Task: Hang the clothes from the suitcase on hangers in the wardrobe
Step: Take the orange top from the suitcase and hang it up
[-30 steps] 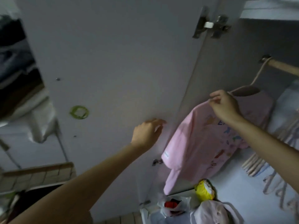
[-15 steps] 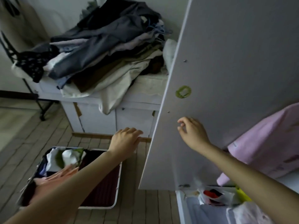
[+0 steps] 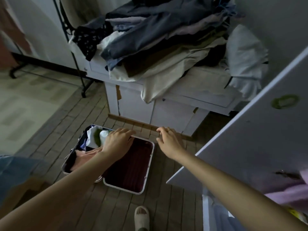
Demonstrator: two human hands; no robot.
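An open suitcase (image 3: pixel 146 177) with a dark red lining lies on the wooden floor. Its left half holds white, green and pinkish clothes (image 3: pixel 93 139); its right half looks bare. My left hand (image 3: pixel 116 142) hovers over the suitcase's middle, fingers loosely spread, holding nothing. To the right of the suitcase, over the floor, my right hand (image 3: pixel 170 140) is also empty with its fingers apart. The white wardrobe door (image 3: pixel 260 140) stands open at the right. A pink garment (image 3: pixel 290 195) hangs inside at the lower right edge.
A white cabinet (image 3: pixel 175 105) behind the suitcase carries a tall pile of mixed clothes (image 3: pixel 163 34). A black metal rack (image 3: pixel 73 52) stands at the left. My slippered foot (image 3: pixel 141 217) is below the suitcase. The wardrobe's floor edge (image 3: pixel 206 212) is at lower right.
My view swung from the wardrobe interior down to the floor. My right hand let go of the hung pink garment, and both hands moved down toward the suitcase.
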